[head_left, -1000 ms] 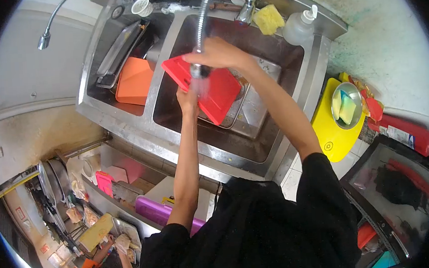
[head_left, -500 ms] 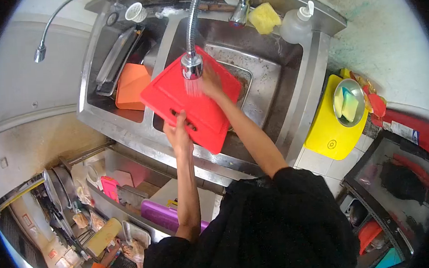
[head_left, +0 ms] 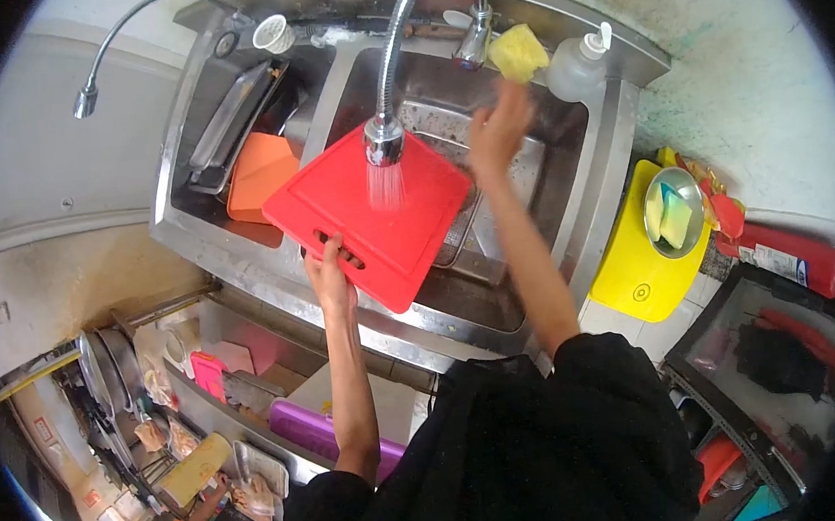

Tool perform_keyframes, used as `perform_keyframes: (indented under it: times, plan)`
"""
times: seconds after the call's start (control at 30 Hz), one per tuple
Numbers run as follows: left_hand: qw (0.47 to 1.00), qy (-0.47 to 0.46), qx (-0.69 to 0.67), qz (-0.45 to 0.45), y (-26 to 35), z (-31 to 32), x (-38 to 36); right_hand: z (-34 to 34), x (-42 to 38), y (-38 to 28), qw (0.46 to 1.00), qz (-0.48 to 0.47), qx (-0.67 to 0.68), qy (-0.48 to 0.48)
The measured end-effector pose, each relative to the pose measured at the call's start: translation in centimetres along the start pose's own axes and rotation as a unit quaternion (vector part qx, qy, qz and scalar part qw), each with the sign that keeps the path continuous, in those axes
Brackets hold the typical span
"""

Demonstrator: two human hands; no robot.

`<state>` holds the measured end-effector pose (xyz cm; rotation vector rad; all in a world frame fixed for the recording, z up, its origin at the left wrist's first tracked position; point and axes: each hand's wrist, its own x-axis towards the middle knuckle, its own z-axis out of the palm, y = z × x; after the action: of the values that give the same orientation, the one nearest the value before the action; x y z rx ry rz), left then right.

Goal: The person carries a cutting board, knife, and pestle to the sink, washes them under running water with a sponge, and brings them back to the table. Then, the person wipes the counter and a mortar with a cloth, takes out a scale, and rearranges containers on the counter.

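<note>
My left hand [head_left: 329, 274] grips a red cutting board [head_left: 413, 203] by its handle slot, with fingers through the opening. The board is tilted over the right sink basin [head_left: 565, 153]. Water from the spray faucet head [head_left: 384, 143] falls onto its face. My right hand [head_left: 503, 131], slightly blurred, is off the board with its fingers stretched toward a yellow sponge [head_left: 518, 54] on the back ledge. It looks empty, and its fingertips are just short of the sponge. A pump bottle [head_left: 576, 67] stands right of the sponge.
The left basin holds an orange board [head_left: 262, 174] and metal trays [head_left: 232, 123]. A white cup [head_left: 273, 35] sits on the ledge. To the right, a metal bowl [head_left: 697, 237] of sponges rests on a yellow board [head_left: 632, 275]. Another person's hand [head_left: 257, 499] works at lower left.
My right hand has left the board's surface and moved right and up toward the yellow sponge. My left hand still holds the board, which has shifted slightly down and left.
</note>
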<state>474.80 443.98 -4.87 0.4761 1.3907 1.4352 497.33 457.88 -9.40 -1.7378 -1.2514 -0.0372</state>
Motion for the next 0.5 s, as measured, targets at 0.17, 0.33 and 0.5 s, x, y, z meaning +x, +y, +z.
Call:
perform_keyframes:
  times: [0.17,0.33,0.5]
  plan:
    - [1.000,-0.021,0.015,-0.010,0.0,0.2,-0.3,1.1,6.0,3.5,0.982,-0.012,-0.174,-0.079]
    - [0.999,-0.031,0.007,-0.027,0.4,0.9,-0.4,-2.2,-1.7,-1.1,0.960,0.106,0.001,-0.259]
    - [0.997,-0.068,0.035,-0.029,-0.4,1.1,0.3,1.9,-12.5,-8.3,0.901,-0.054,0.321,-0.288]
